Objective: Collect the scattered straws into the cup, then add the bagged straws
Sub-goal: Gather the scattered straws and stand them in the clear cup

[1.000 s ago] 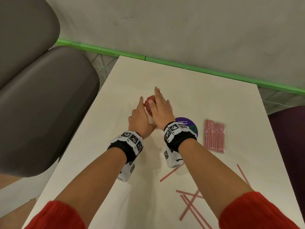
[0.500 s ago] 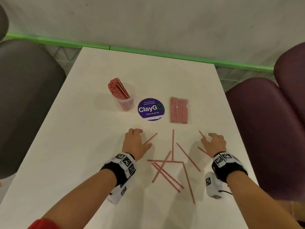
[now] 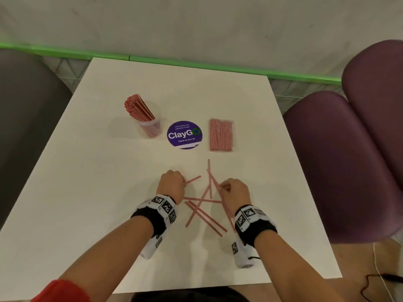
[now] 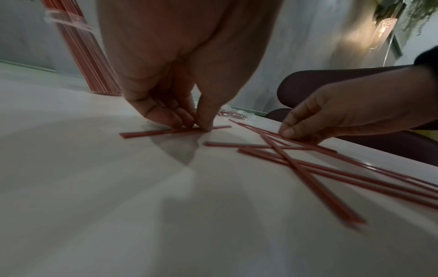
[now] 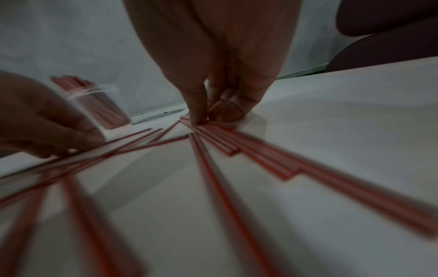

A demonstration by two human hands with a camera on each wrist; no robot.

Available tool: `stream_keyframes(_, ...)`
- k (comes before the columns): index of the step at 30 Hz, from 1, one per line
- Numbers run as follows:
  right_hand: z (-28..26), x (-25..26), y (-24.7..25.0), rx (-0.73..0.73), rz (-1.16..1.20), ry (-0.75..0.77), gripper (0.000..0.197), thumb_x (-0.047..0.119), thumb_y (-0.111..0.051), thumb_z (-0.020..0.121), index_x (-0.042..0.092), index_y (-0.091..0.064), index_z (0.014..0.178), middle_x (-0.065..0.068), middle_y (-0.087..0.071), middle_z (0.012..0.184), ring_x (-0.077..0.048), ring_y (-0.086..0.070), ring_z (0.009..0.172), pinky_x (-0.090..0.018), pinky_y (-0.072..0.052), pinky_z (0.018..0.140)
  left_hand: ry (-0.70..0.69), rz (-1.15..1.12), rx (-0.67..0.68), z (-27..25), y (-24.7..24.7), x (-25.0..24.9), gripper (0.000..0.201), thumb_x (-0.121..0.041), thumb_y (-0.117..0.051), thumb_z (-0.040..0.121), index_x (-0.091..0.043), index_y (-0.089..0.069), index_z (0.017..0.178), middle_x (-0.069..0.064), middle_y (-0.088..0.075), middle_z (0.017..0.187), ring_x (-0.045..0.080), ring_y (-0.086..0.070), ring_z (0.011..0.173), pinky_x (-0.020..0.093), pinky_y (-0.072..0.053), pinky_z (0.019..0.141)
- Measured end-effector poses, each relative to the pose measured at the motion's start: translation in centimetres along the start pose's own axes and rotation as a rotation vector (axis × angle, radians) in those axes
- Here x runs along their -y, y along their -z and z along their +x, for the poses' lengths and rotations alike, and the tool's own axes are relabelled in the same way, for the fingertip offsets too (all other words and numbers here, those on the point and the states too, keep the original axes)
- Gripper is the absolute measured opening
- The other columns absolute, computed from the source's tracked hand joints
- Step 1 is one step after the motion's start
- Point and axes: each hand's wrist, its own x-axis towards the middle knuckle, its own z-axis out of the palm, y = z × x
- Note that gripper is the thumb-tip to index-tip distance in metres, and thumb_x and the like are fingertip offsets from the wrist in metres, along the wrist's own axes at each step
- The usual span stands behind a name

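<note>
A clear cup [image 3: 152, 128] holding many red straws [image 3: 137, 107] stands at the table's back left. The bag of straws [image 3: 220, 135] lies flat to its right. Several loose red straws [image 3: 202, 207] lie crossed on the white table [image 3: 87, 192] between my hands. My left hand [image 3: 172, 185] pinches one straw [image 4: 151, 133] against the table with thumb and fingertips [image 4: 176, 122]. My right hand [image 3: 233, 190] pinches a few straws [image 5: 227, 142] together at one end, fingertips [image 5: 196, 116] on the table.
A round purple ClayGo sticker [image 3: 185, 134] lies between cup and bag. A grey seat [image 3: 26, 127] stands left of the table, purple seats [image 3: 338, 160] to the right. A cable [image 3: 377, 277] lies on the floor at the lower right.
Both hands came back from the cup to the loose straws. Since half a second ago they moved inward; the left now pinches one straw, and the right has drawn a few together.
</note>
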Motion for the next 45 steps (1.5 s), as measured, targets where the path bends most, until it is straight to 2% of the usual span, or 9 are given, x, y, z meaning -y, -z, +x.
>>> stream_keyframes(6, -1.3, 1.3, 0.5, 0.176, -0.1, 0.026, 0.059, 0.045, -0.071, 0.075, 0.012, -0.054, 0.121, -0.004, -0.05, 0.12, -0.018, -0.054, 0.109, -0.029, -0.045, 0.095, 0.048, -0.064, -0.02, -1.6, 0.7, 1.4, 0.025, -0.019, -0.051, 0.093, -0.007, -0.059, 0.113, 0.013, -0.063, 0.116, 0.028, -0.058, 0.107, 0.033, -0.045, 0.087)
stream_keyframes(13, -2.7, 2.5, -0.9, 0.303, -0.243, 0.112, 0.092, 0.044, -0.086, 0.053, 0.015, -0.041, 0.128, -0.001, -0.04, 0.125, -0.018, -0.044, 0.117, -0.03, -0.042, 0.1, 0.123, -0.21, -0.058, -3.8, 0.5, 2.6, 0.026, -0.019, -0.057, 0.089, -0.009, -0.058, 0.113, 0.011, -0.066, 0.11, 0.026, -0.061, 0.103, 0.028, -0.045, 0.082)
stream_keyframes(20, -2.4, 3.3, -1.9, 0.239, -0.115, 0.136, 0.068, 0.029, -0.082, 0.066, 0.013, -0.049, 0.124, -0.006, -0.047, 0.124, -0.021, -0.051, 0.116, -0.032, -0.045, 0.097, -0.084, -0.134, 0.043, -4.5, -0.2, 1.8, 0.042, -0.041, -0.07, 0.078, -0.015, -0.059, 0.11, 0.002, -0.061, 0.101, 0.015, -0.056, 0.089, 0.025, -0.045, 0.079)
stream_keyframes(23, -2.2, 3.0, -0.8, 0.25, -0.13, 0.123, 0.068, 0.028, -0.081, 0.067, 0.012, -0.05, 0.126, -0.005, -0.047, 0.125, -0.02, -0.052, 0.116, -0.03, -0.045, 0.099, -0.158, -0.041, 0.09, -4.5, -0.2, 2.2, 0.059, -0.05, -0.075, 0.067, -0.017, -0.057, 0.112, -0.001, -0.055, 0.108, 0.016, -0.055, 0.1, 0.028, -0.047, 0.086)
stream_keyframes(29, -2.7, 2.5, 1.1, 0.356, -0.313, 0.025, 0.083, 0.034, -0.086, 0.057, 0.013, -0.044, 0.126, -0.003, -0.043, 0.126, -0.02, -0.05, 0.115, -0.031, -0.044, 0.098, -0.19, 0.058, 0.049, -3.7, -0.3, 1.6, 0.036, -0.03, -0.068, 0.081, -0.011, -0.061, 0.11, 0.008, -0.059, 0.113, 0.024, -0.056, 0.105, 0.031, -0.045, 0.088)
stream_keyframes(36, -2.7, 3.6, 1.2, 0.302, -0.356, -0.042, 0.031, 0.023, -0.073, 0.076, 0.006, -0.07, 0.101, -0.012, -0.07, 0.107, -0.025, -0.065, 0.099, -0.029, -0.053, 0.083, -0.148, 0.332, 0.11, -2.7, -0.1, 1.5, 0.023, -0.008, -0.046, 0.092, -0.005, -0.061, 0.109, 0.014, -0.064, 0.11, 0.028, -0.06, 0.102, 0.032, -0.045, 0.082)
stream_keyframes(40, -2.4, 3.9, 0.7, 0.296, -0.323, -0.084, 0.021, 0.019, -0.066, 0.081, 0.007, -0.073, 0.097, -0.012, -0.072, 0.101, -0.027, -0.067, 0.093, -0.028, -0.053, 0.078, -0.139, 0.522, 0.137, -3.3, -0.2, 1.3, 0.025, -0.002, -0.043, 0.089, 0.0, -0.054, 0.112, 0.015, -0.056, 0.116, 0.029, -0.055, 0.108, 0.033, -0.047, 0.088)
stream_keyframes(43, -2.5, 4.4, 0.1, 0.336, -0.357, -0.08, 0.021, 0.018, -0.058, 0.084, 0.002, -0.069, 0.091, -0.012, -0.067, 0.084, -0.026, -0.06, 0.079, -0.03, -0.05, 0.068, -0.186, 0.611, 0.005, -4.1, 0.0, 0.4, 0.017, -0.006, -0.055, 0.056, -0.002, -0.065, 0.069, 0.011, -0.061, 0.069, 0.022, -0.061, 0.06, 0.025, -0.048, 0.054)
stream_keyframes(45, -2.6, 4.6, -0.3, 0.36, -0.416, -0.068, 0.018, 0.016, -0.052, 0.087, 0.004, -0.057, 0.074, -0.004, -0.051, 0.068, -0.026, -0.053, 0.077, -0.028, -0.041, 0.06, -0.173, 0.553, -0.031, -3.2, -1.1, 1.0, 0.02, -0.015, -0.04, 0.05, -0.011, -0.059, 0.046, 0.004, -0.052, 0.046, 0.017, -0.049, 0.038, 0.019, -0.039, 0.042)
